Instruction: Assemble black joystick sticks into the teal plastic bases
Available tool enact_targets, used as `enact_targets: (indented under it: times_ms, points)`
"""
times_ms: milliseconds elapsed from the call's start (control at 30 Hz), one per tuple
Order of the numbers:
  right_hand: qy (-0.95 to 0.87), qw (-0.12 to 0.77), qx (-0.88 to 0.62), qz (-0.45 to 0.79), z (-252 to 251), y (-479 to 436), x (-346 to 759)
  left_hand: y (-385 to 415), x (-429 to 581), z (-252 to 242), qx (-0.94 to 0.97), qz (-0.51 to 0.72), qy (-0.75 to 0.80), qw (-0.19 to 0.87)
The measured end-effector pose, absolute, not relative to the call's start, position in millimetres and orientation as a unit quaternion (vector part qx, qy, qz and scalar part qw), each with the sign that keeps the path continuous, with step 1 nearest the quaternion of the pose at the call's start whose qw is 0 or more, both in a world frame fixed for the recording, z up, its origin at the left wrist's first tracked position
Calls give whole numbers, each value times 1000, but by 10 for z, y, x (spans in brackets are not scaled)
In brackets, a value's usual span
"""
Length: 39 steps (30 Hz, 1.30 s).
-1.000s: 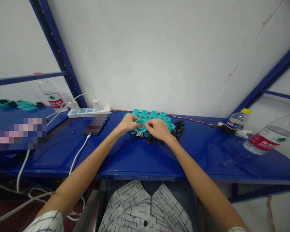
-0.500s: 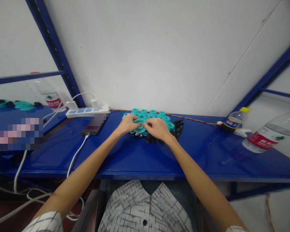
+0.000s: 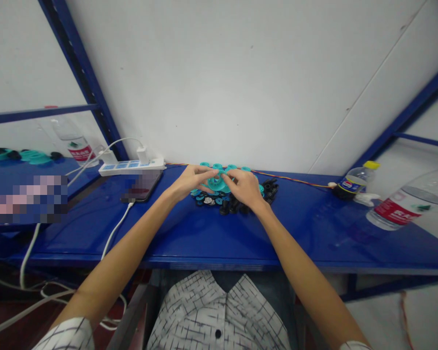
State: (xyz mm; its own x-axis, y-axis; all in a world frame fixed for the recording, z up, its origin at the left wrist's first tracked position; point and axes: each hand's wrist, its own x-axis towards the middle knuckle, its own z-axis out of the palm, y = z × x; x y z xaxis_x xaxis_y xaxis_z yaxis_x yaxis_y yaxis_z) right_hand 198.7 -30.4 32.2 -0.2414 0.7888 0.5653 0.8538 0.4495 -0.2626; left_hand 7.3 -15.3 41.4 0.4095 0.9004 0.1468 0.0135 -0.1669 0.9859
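The right hand (image 3: 245, 187) is covering one side of the teal ring (image 3: 216, 185), and both it and the left hand (image 3: 189, 183) are hiding some teal pieces (image 3: 232, 167) behind. Small discs (image 3: 200, 201) are appearing too tiny to make out. Pixelation is masking the phone (image 3: 151, 189) screen. A blue bar (image 3: 29, 114) is crossing one bottle's neck, the picture's right edge is clipping a large bottle (image 3: 397, 210), and the bottom edge is cutting both sleeves (image 3: 67, 335).

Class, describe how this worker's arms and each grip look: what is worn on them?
The forearms are bare below white sleeves patterned with thin dark crossing lines; only the right sleeve's edge shows. No watch is visible. The left grip and right grip are ungloved; rings cannot be made out.
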Motion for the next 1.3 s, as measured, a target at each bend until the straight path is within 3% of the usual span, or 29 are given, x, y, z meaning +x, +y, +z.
enact_targets:
  times_ms: [100, 233, 567, 667, 767, 1033, 1300]
  points:
    - [-783, 339, -516, -70, 310, -319, 1970, -134, 60, 419, 607, 425, 338, 581]
    - [-780, 350, -510, -94, 274, -334, 1933, -94, 43, 384, 610, 443, 355, 552]
    - [-746, 419, -511, -79, 329, -287, 2044, 368, -216, 344, 634, 522, 519, 237]
    - [-746, 409, -519, -89, 342, -289, 2063, 758, -365, 321, 643, 458, 602, 117]
    - [-749, 404, -518, -89, 346, -304, 2052, 1079, -453, 270, 660, 365, 654, 63]
    - [-758, 397, -509, -91, 359, -313, 2061, 1388, -414, -57, 668, 314, 671, 62]
    - [-751, 390, -522, -106, 356, -282, 2112, 1180, -456, 72, 656, 340, 672, 48]
